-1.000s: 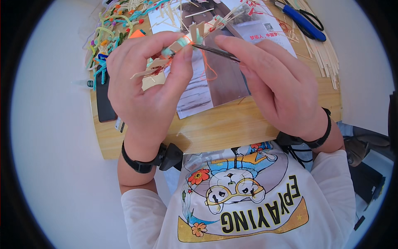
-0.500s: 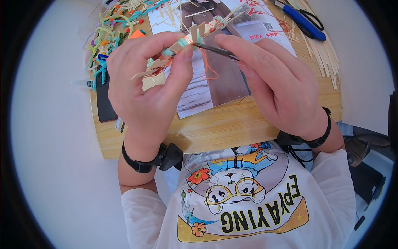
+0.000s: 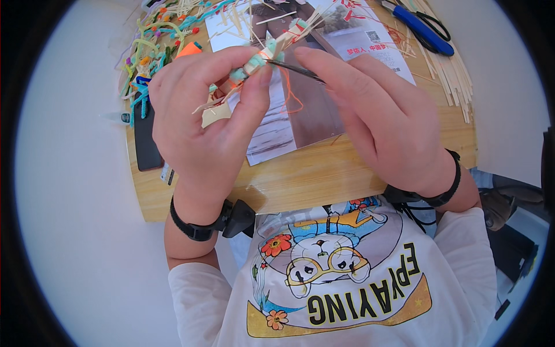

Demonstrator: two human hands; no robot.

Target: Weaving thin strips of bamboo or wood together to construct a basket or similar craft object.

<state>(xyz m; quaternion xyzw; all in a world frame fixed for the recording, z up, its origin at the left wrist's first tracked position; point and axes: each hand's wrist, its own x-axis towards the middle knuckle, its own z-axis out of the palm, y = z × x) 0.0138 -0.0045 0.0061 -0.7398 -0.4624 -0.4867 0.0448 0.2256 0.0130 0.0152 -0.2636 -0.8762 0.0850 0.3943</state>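
Note:
My left hand (image 3: 199, 115) pinches a small craft piece (image 3: 256, 62) between thumb and fingertips. It is built of pale wooden sticks with mint-green fuzzy pipe cleaner, orange thread and bits of red. In my right hand (image 3: 384, 118) is a pair of dark, slim tweezers (image 3: 300, 70), gripped between thumb and fingers. Their pointed tip touches or nearly touches the craft piece beside my left thumb. A loop of loose orange thread (image 3: 295, 98) hangs from the piece over the printed sheet. My left fingers hide part of the piece.
A printed glossy sheet (image 3: 269, 136) lies on the wooden table (image 3: 306, 179). Pipe cleaners (image 3: 159, 34) crowd the far left, near a dark phone (image 3: 148, 141) and a small bottle (image 3: 122, 117). Blue-handled pliers (image 3: 422, 29) and thin wooden sticks (image 3: 454, 78) lie at the far right.
The craft piece has turned a little in my left hand, its stick ends shifting. The tweezers have moved slightly left with my right hand. Both grips stay the same.

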